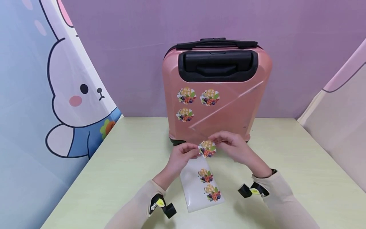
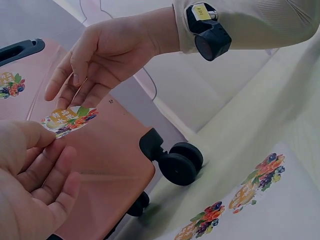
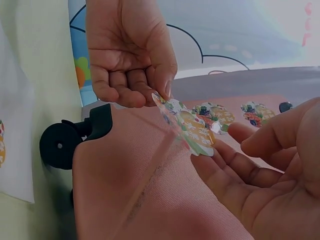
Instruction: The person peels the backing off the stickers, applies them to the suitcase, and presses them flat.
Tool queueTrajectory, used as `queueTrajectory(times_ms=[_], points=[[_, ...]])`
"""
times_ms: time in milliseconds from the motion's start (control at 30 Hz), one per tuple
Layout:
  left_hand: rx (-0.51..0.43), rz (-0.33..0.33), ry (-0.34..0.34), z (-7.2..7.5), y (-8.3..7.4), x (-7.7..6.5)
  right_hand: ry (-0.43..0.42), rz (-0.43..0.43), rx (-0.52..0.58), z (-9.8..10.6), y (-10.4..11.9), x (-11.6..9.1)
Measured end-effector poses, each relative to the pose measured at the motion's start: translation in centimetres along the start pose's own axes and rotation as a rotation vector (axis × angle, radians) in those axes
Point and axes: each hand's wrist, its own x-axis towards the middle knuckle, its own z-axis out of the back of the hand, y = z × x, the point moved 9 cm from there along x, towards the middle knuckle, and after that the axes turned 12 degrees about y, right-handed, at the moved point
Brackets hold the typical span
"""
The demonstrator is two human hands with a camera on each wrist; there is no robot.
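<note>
My left hand (image 1: pixel 179 160) pinches a round fruit-print sticker (image 1: pixel 207 149) at its left edge between thumb and fingers, in front of the suitcase's lower part. At the sticker's opposite edge are the fingertips of my right hand (image 1: pixel 233 147); in the left wrist view its thumb stands apart from the sticker. Behind them stands a pink suitcase (image 1: pixel 226 117) with several matching stickers on its front, one of them a top-left sticker (image 1: pixel 186 95). Below the hands lies a white backing sheet (image 1: pixel 192 190) carrying two more fruit stickers (image 1: pixel 212 193) along its right side.
The suitcase stands upright on a pale green table (image 1: pixel 137 136), its black handle (image 1: pixel 218 65) at the top and a black wheel (image 2: pixel 179 165) at a lower corner. A purple backdrop (image 1: pixel 125 63) hangs behind. On the left is a cloth (image 1: pixel 25 143) with a cartoon rabbit.
</note>
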Motion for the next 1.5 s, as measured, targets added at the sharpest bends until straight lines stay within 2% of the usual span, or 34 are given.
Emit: queueTrajectory(times_ms=[333, 467, 833, 1200, 1500], points=[[-0.058, 0.012, -0.052, 0.4, 0.0, 0.5, -0.032, 0.012, 0.089, 0.2, 0.1, 0.1], [-0.097, 0.018, -0.053, 0.4, 0.0, 0.6, -0.045, 0.035, 0.092, 0.3, 0.3, 0.1], [-0.161, 0.004, -0.061, 0.1, -0.5, 0.9, -0.102, 0.019, 0.034, 0.9, 0.0, 0.4], [-0.224, -0.010, -0.044, -0.1, -1.1, 1.2, -0.195, 0.152, -0.075, 1.6, 1.2, 0.5], [-0.244, -0.058, -0.041, -0.1, -1.9, 1.5, -0.236, 0.250, -0.085, 2.0, 1.9, 0.9]])
